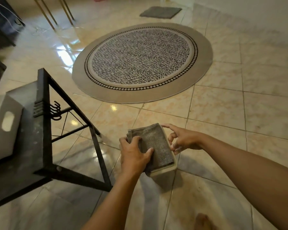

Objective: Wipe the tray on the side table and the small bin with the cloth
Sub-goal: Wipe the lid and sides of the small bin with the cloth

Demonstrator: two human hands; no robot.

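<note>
A folded grey cloth (156,145) lies flat over the top of a small beige bin (165,170), held above the tiled floor. My left hand (133,155) presses on the cloth's left side, thumb across it. My right hand (183,138) grips the bin's right rim with fingers and thumb. Only the bin's pale rim and near corner show; the cloth hides everything else. At the left, a grey tray (5,128) with a handle slot sits on the black side table (28,156).
The side table's black metal frame (96,146) with hooks juts out just left of my hands. A round patterned rug (141,62) lies on the glossy tiles ahead, with a small grey mat (160,12) beyond. My bare foot (203,221) shows at the bottom.
</note>
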